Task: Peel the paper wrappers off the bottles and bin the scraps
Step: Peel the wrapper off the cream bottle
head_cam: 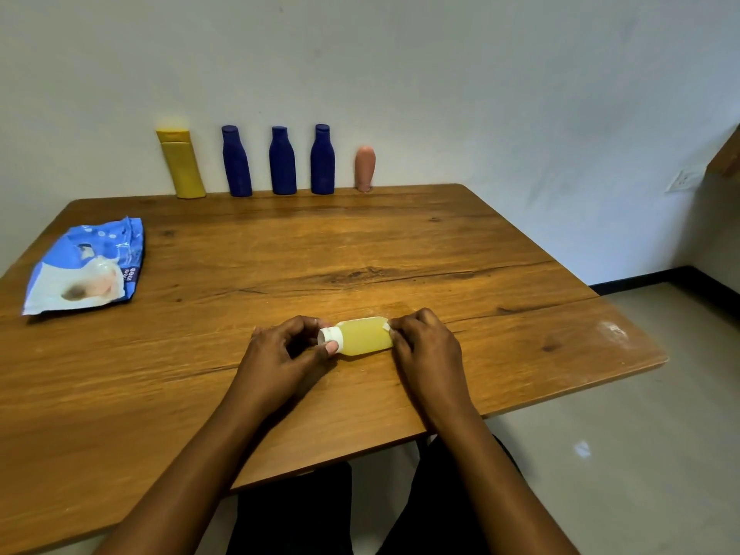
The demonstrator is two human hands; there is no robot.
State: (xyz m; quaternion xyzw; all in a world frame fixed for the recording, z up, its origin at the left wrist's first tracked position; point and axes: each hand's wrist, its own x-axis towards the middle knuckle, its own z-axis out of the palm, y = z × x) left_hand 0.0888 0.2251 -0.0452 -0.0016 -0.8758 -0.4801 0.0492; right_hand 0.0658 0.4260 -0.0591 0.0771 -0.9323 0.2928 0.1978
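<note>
Left hand (pixel 286 352): curled round the yellow bottle (pixel 366 338) at its white cap (pixel 331 336).
Right hand (pixel 426 346): pinching a paper scrap (pixel 386 325) at its base.
Bottle: on its side, low over the desk (pixel 280 242).
Room: five bottles (pixel 282 162) against the white wall (pixel 400 74); blue packet (pixel 86 266) left.

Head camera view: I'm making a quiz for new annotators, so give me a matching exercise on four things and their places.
Things
1. small clear bottle of yellow liquid with a white cap
2. blue and white plastic pouch
3. tall yellow plastic bottle
4. small pink plastic bottle

Places
a. right end of the row by the wall
b. on its side, held by the left hand and the right hand
c. flat near the left edge of the wooden table
d. left end of the row by the wall

Pairs: 1-b; 2-c; 3-d; 4-a
</note>
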